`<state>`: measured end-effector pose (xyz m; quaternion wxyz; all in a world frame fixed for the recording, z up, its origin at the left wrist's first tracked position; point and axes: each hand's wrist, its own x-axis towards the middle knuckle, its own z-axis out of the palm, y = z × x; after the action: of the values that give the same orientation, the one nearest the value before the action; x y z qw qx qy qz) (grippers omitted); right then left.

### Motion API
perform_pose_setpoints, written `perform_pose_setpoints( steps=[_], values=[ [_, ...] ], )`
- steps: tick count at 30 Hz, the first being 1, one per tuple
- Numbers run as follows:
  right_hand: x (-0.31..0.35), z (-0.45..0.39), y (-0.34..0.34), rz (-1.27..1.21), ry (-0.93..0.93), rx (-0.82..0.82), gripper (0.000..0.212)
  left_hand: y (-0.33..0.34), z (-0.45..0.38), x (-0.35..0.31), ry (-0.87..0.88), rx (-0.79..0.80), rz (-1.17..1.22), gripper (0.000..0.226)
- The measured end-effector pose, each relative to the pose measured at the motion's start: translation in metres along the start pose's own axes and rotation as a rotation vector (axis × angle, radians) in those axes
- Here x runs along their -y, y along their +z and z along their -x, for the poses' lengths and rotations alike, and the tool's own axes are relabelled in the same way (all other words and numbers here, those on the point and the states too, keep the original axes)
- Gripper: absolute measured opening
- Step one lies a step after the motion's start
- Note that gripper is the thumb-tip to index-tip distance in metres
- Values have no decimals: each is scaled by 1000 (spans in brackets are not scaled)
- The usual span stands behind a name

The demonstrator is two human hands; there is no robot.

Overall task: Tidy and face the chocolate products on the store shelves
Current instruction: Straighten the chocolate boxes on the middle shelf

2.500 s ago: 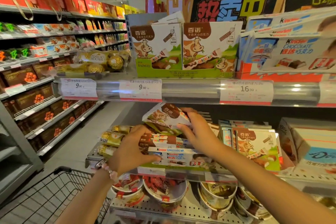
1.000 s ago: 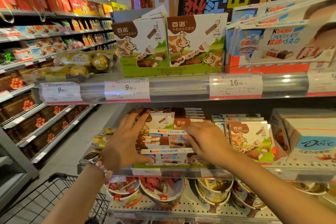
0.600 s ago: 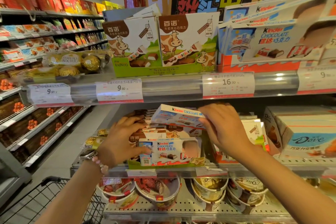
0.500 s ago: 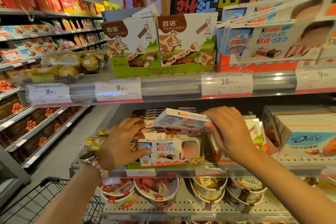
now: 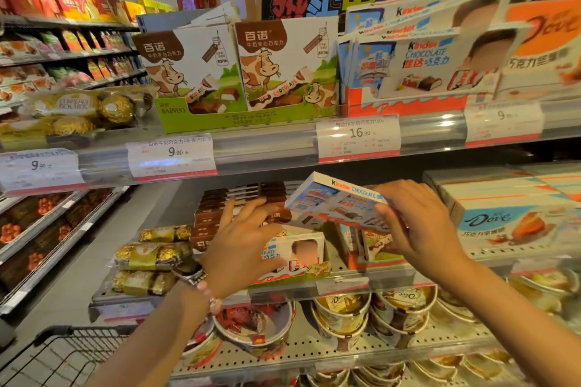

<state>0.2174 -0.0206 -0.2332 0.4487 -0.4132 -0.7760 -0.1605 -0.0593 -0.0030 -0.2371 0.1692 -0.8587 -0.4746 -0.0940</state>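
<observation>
Head view, nearest first: a shopping cart [image 5: 63, 355] sits at the lower left, and chocolate tubs [image 5: 342, 314] fill the bottom shelf. On the middle shelf [image 5: 342, 284] the left hand [image 5: 242, 248], fingers spread and relaxed, presses on a Kinder Chocolate box [image 5: 301, 253] standing at the shelf's front edge. The right hand [image 5: 415, 226] pinches a second Kinder Chocolate pack [image 5: 333, 201], held tilted in the air above that box. Dove boxes [image 5: 503, 217] stand toward the shelf's right end. Farther up, Bainuo cow cartons [image 5: 239, 72] face front on the top shelf.
</observation>
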Motion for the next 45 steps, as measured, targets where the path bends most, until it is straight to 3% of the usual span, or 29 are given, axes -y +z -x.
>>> perform_pose_setpoints(
  steps=[7,12,16,20,24,27,32,39,42,45],
  values=[
    [-3,19,-19,96,50,11,39,-5,-6,-5,38,1,220,27],
    [-4,30,-27,180,128,42,47,-13,2,-5,-27,-104,395,35],
    [1,37,-32,196,197,93,53,-31,7,-10,-49,-84,507,26],
    [10,38,-36,205,212,134,44,-40,12,-15,32,-76,593,22],
    [16,41,-45,200,237,200,42,-37,18,-23,236,-174,554,29],
    [23,37,-53,209,158,276,38,-36,19,-35,317,-198,540,18],
    [34,24,-55,105,21,425,37,-27,10,-55,394,-124,492,11],
    [25,10,-55,-37,-23,592,35,-28,4,-67,245,25,612,13],
    [13,3,-55,-362,185,748,39,-30,7,-68,202,64,584,18],
    [-16,-8,-43,-456,385,654,58,-26,15,-65,153,26,632,30]
  ],
)
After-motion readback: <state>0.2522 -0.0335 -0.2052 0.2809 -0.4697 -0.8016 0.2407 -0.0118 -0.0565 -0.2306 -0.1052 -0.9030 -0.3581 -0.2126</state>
